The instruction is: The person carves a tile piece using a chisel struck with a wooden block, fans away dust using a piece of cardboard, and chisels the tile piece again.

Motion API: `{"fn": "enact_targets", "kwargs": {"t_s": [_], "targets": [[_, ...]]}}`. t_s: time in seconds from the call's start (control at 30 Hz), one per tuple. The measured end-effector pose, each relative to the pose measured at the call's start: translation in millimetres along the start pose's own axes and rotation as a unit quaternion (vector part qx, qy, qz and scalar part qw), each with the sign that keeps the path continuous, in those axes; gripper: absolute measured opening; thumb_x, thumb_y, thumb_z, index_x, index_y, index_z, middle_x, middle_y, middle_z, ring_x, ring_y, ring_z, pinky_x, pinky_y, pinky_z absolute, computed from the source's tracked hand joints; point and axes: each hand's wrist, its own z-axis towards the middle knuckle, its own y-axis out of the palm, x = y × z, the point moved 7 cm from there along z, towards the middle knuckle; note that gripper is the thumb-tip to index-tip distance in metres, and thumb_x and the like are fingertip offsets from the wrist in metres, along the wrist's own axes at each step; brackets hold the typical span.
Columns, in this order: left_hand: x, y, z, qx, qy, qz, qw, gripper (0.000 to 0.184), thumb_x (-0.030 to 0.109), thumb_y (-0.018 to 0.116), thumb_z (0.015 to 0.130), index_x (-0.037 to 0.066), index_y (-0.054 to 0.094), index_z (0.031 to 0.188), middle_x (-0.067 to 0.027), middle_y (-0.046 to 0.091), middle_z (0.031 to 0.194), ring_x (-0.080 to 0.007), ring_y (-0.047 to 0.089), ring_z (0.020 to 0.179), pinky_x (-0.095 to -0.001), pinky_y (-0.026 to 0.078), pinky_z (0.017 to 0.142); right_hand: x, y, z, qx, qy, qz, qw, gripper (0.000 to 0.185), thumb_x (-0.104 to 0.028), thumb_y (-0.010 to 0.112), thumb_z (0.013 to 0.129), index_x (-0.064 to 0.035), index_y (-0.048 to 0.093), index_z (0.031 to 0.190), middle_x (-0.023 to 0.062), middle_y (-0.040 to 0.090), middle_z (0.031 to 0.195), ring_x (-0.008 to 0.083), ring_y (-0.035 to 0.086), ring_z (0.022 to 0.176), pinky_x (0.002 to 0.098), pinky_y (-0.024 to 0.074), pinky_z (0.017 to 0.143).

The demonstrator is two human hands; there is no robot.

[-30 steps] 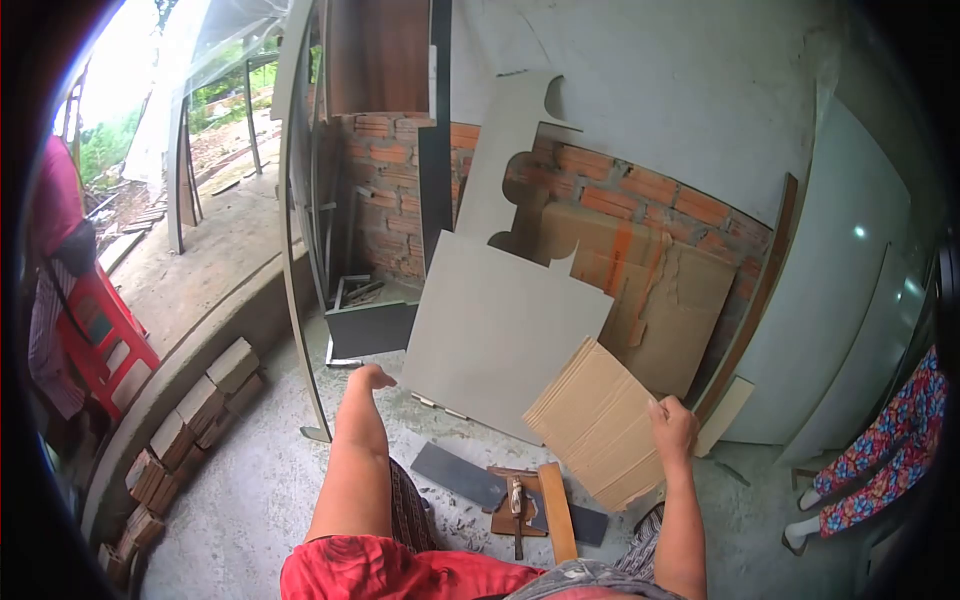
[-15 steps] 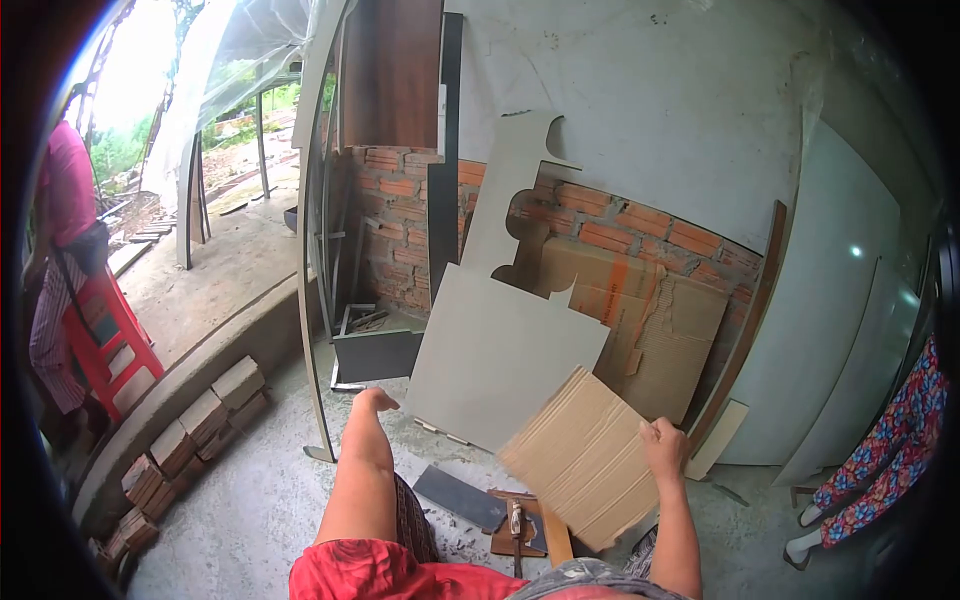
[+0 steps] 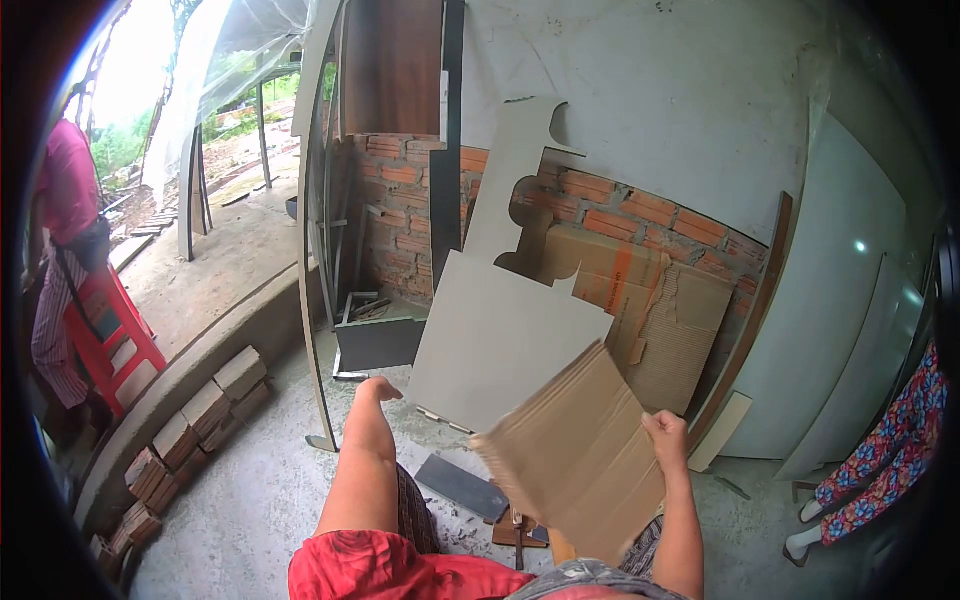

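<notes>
My right hand (image 3: 665, 438) grips the right edge of a brown corrugated cardboard piece (image 3: 570, 455), held tilted in front of me. The sheet looks slightly bent and blurred along its left side. Out ahead on the left, my left hand (image 3: 378, 389) holds nothing; its fingers are partly hidden by the angle and look apart. Just beyond it, a pale grey board (image 3: 510, 335) leans toward the wall. On the floor below the cardboard lie a dark flat slab (image 3: 462, 487) and a tool with a brown handle (image 3: 518, 530), partly covered.
A larger cardboard sheet (image 3: 690, 320) leans on the brick wall. Bricks (image 3: 198, 418) line a low curb at left. A person in a pink shirt (image 3: 70, 185) is beside a red stool (image 3: 115, 335). Another person's flowered trousers (image 3: 885, 455) show at right.
The cardboard has tilted and flexed, its left corner moving left and its top edge rising. It now covers more of the tool and wood on the floor. My left arm has barely moved.
</notes>
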Motion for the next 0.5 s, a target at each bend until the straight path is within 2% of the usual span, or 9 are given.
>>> {"fn": "enact_targets", "kwargs": {"t_s": [0.03,0.1,0.17,0.23,0.3,0.33,0.37,0.43,0.5], "targets": [[0,1,-1,-0.005,0.003,-0.001,1.0,0.059,0.047,0.067,0.071,0.006,0.06,0.113,-0.0103,0.054,0.123,-0.0267,0.049,0.116,-0.0372,0.039,0.096,-7,1,-3,-0.001,0.001,0.0,1.0,0.022,-0.021,0.064,0.081,-0.003,0.058,0.069,0.0009,0.055,0.056,0.0157,0.05,0.051,0.0307,0.0391,0.051],[-1,4,7,-0.004,0.007,0.009,1.0,0.059,0.047,0.067,0.071,0.006,0.06,0.113,-0.0105,0.054,0.123,-0.0268,0.049,0.116,-0.0373,0.039,0.096,-40,-5,-11,0.095,-0.126,-0.356,0.921,0.024,-0.02,0.063,0.082,-0.0018,0.055,0.069,-0.0054,0.051,0.058,0.0067,0.044,0.053,0.0245,0.0357,0.049],[-5,7,14,-0.002,0.01,0.017,1.0,0.059,0.047,0.067,0.071,0.006,0.06,0.113,-0.0107,0.054,0.123,-0.027,0.049,0.116,-0.0373,0.039,0.097,-46,-4,-13,0.094,-0.142,-0.366,0.915,0.026,-0.019,0.061,0.085,-0.0036,0.053,0.066,-0.0059,0.05,0.057,0.0043,0.046,0.054,0.023,0.0359,0.049],[-6,6,18,0.017,0.014,0.02,1.0,0.058,0.047,0.066,0.072,0.007,0.06,0.113,-0.0108,0.054,0.124,-0.0271,0.048,0.117,-0.0373,0.039,0.097,-20,-9,-2,0.02,-0.042,0.078,0.996,0.025,-0.025,0.06,0.085,-0.0054,0.059,0.07,-0.0021,0.058,0.063,0.0095,0.054,0.06,0.0288,0.0416,0.056],[-1,1,6,0.011,0.011,0.026,1.0,0.057,0.047,0.066,0.072,0.007,0.061,0.112,-0.0112,0.054,0.123,-0.027,0.049,0.116,-0.0374,0.039,0.096,1,-5,-1,-0.008,0.088,0.422,0.902,0.025,-0.026,0.053,0.087,-0.0031,0.058,0.08,0.0046,0.056,0.062,0.0131,0.052,0.057,0.0215,0.0385,0.057],[1,0,0,-0.003,0.011,0.013,1.0,0.058,0.047,0.066,0.072,0.006,0.061,0.112,-0.0117,0.054,0.123,-0.0271,0.049,0.116,-0.0374,0.04,0.096,-15,2,2,-0.169,0.061,0.514,0.838,0.029,-0.03,0.051,0.087,-0.0021,0.057,0.085,0.0062,0.056,0.063,0.0138,0.053,0.057,0.0213,0.0385,0.057],[1,2,-4,-0.017,0.012,-0.001,1.0,0.058,0.047,0.067,0.072,0.006,0.061,0.112,-0.0122,0.054,0.123,-0.0272,0.049,0.116,-0.0374,0.04,0.096,-34,6,-2,-0.324,0.033,0.587,0.741,0.033,-0.034,0.049,0.087,-0.0012,0.057,0.089,0.0078,0.056,0.064,0.0144,0.053,0.057,0.0211,0.0386,0.056],[-6,7,10,-0.009,0.017,0.013,1.0,0.059,0.046,0.067,0.071,0.005,0.06,0.112,-0.0129,0.053,0.123,-0.0275,0.049,0.115,-0.0373,0.04,0.095,-16,12,-6,-0.303,0.065,0.607,0.732,0.039,-0.037,0.05,0.086,0.0007,0.056,0.094,0.0104,0.057,0.067,0.0166,0.052,0.053,0.0215,0.0382,0.053],[-6,5,8,0.008,0.013,0.005,1.0,0.059,0.046,0.068,0.071,0.004,0.06,0.113,-0.013,0.052,0.125,-0.0279,0.049,0.116,-0.0373,0.04,0.095,17,16,-7,-0.198,0.183,0.402,0.875,0.032,-0.032,0.053,0.085,-0.0004,0.059,0.087,0.0087,0.058,0.065,0.0171,0.052,0.051,0.0242,0.0384,0.05]]}}
